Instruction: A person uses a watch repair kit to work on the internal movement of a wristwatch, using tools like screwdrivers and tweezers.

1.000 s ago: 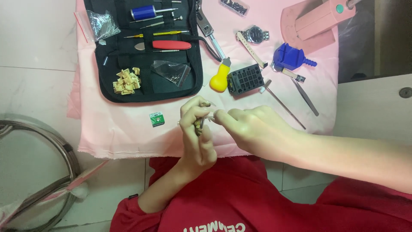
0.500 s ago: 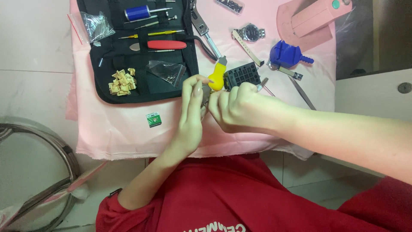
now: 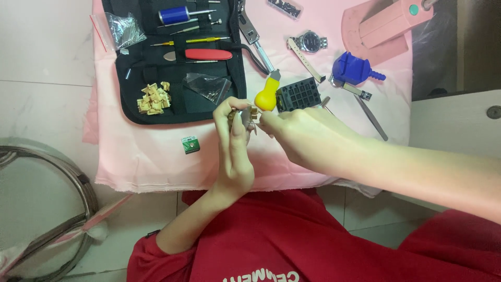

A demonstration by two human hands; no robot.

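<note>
My left hand [image 3: 235, 146] is raised over the pink cloth [image 3: 151, 156] and pinches a small metal watch part [image 3: 246, 116] between thumb and fingers. My right hand [image 3: 302, 138] comes in from the right, its fingertips closed on the same small part from the other side. The part is mostly hidden by the fingers. Just beyond the hands lie a yellow-handled tool [image 3: 266, 95] and a black square holder block [image 3: 298, 94].
A black tool pouch [image 3: 172, 57] lies open at the back left, holding a blue tool, a red-handled tool and tan pieces. A wristwatch [image 3: 309, 42], blue case opener [image 3: 355, 69], tweezers [image 3: 371, 117] and pink press [image 3: 386, 23] lie right. A small green packet [image 3: 190, 144] sits left.
Both hands, joined on the small part, have moved away from my body toward the yellow-handled tool. The view has shifted slightly with them.
</note>
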